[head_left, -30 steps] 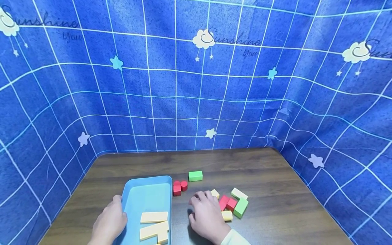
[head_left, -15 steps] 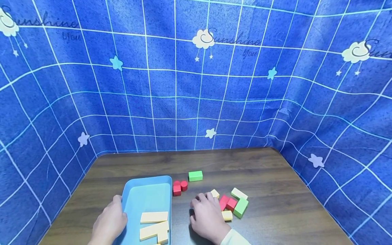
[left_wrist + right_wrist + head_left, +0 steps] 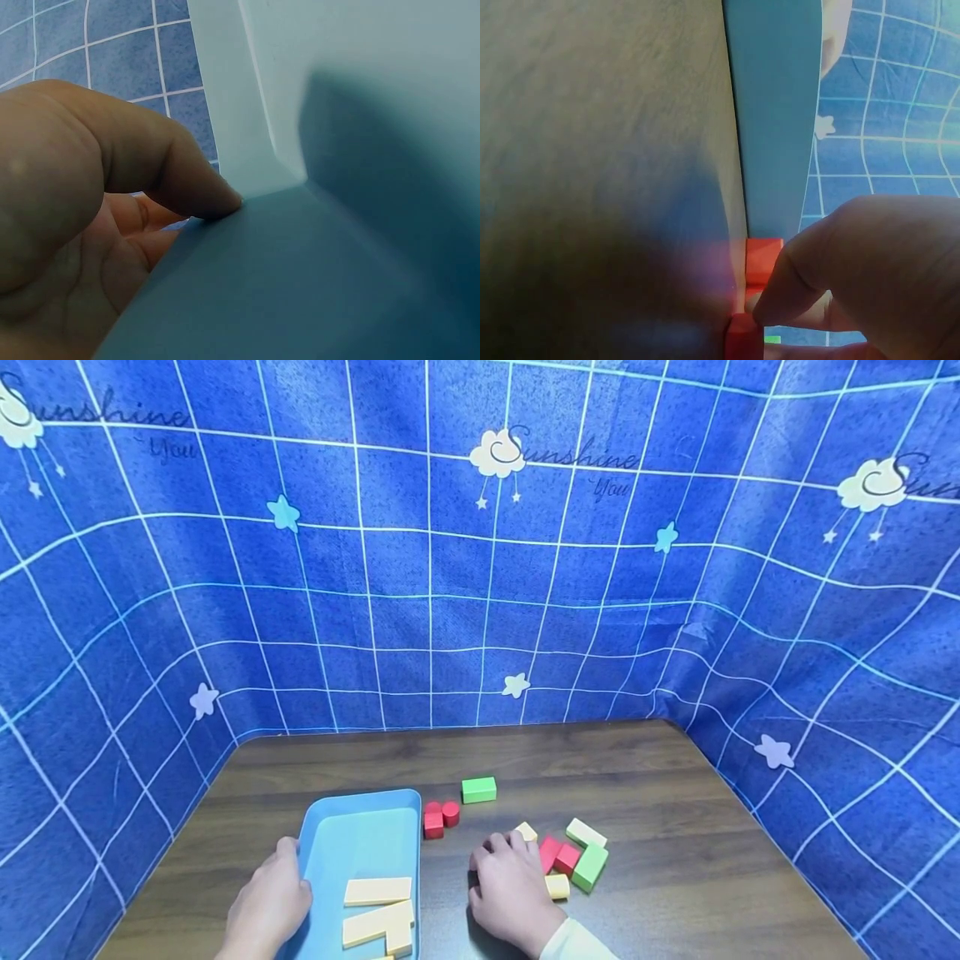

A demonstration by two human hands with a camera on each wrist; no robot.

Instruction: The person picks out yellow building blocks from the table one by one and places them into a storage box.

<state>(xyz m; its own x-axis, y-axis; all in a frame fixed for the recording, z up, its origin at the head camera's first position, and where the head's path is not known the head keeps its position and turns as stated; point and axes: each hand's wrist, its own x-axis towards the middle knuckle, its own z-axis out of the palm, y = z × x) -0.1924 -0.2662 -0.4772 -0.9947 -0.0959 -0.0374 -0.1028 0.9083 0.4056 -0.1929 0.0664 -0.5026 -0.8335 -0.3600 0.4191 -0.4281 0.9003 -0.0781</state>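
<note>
My left hand [image 3: 267,902] grips the left side of a light-blue plastic tray [image 3: 360,818]. In the left wrist view, the thumb bends over the tray's rim [image 3: 232,169] while the other fingers sit outside the wall. On the table right of the tray, my right hand [image 3: 513,889] is lowered with its fingers curled. At its thumb and fingertips in the right wrist view is a red block [image 3: 744,339], which the hand seems to pinch; the head view hides that block. Beside this hand are a yellow cylinder [image 3: 557,887], a red block [image 3: 549,853] and a cream block [image 3: 527,832].
Cream blocks [image 3: 377,891] lie in the tray's near half. Small red blocks [image 3: 433,825] stand beside its far right corner, with a green block [image 3: 478,790] behind. Farther right are another red block [image 3: 567,858], a green block [image 3: 590,867] and a cream block [image 3: 586,833]. Blue cloth [image 3: 465,610] surrounds the table [image 3: 675,793].
My right hand has shifted slightly to the right, and its thumb shows less from above. The left hand, tray and loose blocks keep their places.
</note>
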